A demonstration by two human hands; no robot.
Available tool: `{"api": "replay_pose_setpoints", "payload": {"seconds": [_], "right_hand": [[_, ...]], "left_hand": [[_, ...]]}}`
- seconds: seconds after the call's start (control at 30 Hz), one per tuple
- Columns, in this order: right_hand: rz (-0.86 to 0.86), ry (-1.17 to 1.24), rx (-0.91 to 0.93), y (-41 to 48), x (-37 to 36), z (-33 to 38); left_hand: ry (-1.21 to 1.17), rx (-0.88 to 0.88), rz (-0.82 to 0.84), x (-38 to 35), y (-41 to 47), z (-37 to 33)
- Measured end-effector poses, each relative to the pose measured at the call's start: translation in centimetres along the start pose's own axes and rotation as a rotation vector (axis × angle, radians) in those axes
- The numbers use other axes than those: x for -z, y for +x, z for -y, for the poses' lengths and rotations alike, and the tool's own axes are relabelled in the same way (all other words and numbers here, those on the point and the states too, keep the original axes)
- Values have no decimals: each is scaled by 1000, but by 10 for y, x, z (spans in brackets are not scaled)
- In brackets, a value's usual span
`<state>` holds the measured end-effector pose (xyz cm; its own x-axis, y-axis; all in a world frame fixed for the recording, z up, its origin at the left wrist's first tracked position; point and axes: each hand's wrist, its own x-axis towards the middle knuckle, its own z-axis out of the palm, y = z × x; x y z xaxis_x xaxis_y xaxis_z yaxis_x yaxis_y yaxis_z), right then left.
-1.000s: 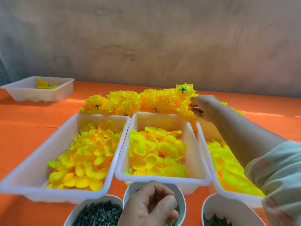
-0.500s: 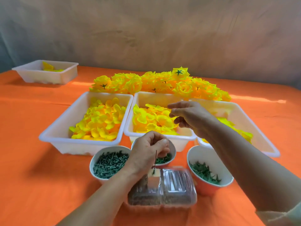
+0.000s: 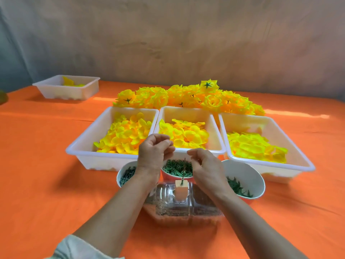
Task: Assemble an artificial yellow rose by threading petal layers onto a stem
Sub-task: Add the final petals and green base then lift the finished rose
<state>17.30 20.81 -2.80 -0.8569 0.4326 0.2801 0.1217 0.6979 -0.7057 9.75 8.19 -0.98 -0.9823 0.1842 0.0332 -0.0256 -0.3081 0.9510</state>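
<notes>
A thin dark green stem (image 3: pixel 184 170) stands upright in a small pale block (image 3: pixel 181 191) on a clear plastic box (image 3: pixel 186 208). My left hand (image 3: pixel 155 152) hovers just left of the stem top with its fingers loosely curled and nothing visible in them. My right hand (image 3: pixel 205 165) is just right of the stem, fingers bent, also holding nothing. Neither hand touches the stem. Behind them, three white trays hold loose yellow petal layers: left tray (image 3: pixel 84 146), middle tray (image 3: pixel 214 128), right tray (image 3: pixel 298 152).
Three cups stand in front of the trays: dark green pegs (image 3: pixel 127 174), green rings (image 3: pixel 177 166), green star-shaped leaves (image 3: pixel 240 186). A pile of finished yellow roses (image 3: pixel 186 98) lies behind the trays. A small white tray (image 3: pixel 56 90) sits far left on the orange cloth.
My left hand set the stem into the block and let go of it. My right hand came back from the rose pile to beside the stem. The view tilted down.
</notes>
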Motion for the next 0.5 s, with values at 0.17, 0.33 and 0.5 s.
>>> {"api": "replay_pose_setpoints", "payload": {"seconds": [0.17, 0.33, 0.5], "right_hand": [[31, -214, 76, 0, -7, -4], [51, -335, 129, 0, -14, -7], [43, -335, 128, 0, -16, -6]], "left_hand": [[54, -43, -142, 43, 8, -15], [374, -32, -146, 87, 5, -18], [1066, -111, 39, 99, -4, -10]]}}
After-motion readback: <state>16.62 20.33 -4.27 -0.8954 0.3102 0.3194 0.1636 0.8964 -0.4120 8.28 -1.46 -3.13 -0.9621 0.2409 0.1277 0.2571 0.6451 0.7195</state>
